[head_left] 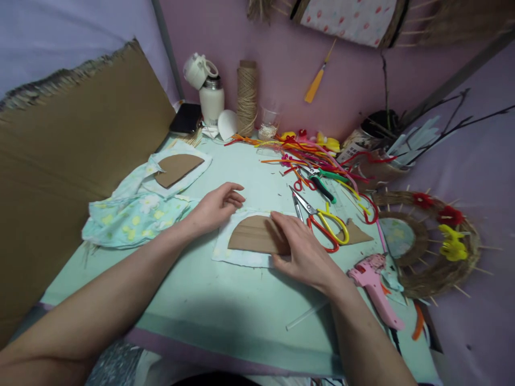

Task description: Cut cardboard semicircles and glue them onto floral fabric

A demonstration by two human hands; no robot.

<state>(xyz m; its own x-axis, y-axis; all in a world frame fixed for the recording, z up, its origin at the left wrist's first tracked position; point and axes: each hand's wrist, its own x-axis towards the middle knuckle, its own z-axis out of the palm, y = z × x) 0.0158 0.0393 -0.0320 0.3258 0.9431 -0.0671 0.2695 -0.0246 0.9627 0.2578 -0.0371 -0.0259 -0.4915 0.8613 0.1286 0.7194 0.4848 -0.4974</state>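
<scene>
A brown cardboard half-round (pixel 253 234) lies on a piece of white-backed cloth (pixel 222 251) at the middle of the table. My right hand (pixel 300 247) rests over its right end, thumb at the straight lower edge and fingers at the curved side, closed on the cardboard. Just beyond the cloth's upper left corner is my left hand (pixel 225 203), fingers apart and slightly curled, holding nothing. Farther back on the left, a second cardboard piece (pixel 177 169) sits on another cloth piece, beside crumpled green floral fabric (pixel 132 220).
Scissors (pixel 322 214), green-handled pliers (pixel 322 185) and colourful pipe cleaners (pixel 281 147) lie right of centre. A pink glue gun (pixel 376 289) and a twine wreath (pixel 442 257) are at the right. A large cardboard sheet (pixel 80 150) stands left. Behind are a bottle (pixel 212 102) and twine roll (pixel 247 96).
</scene>
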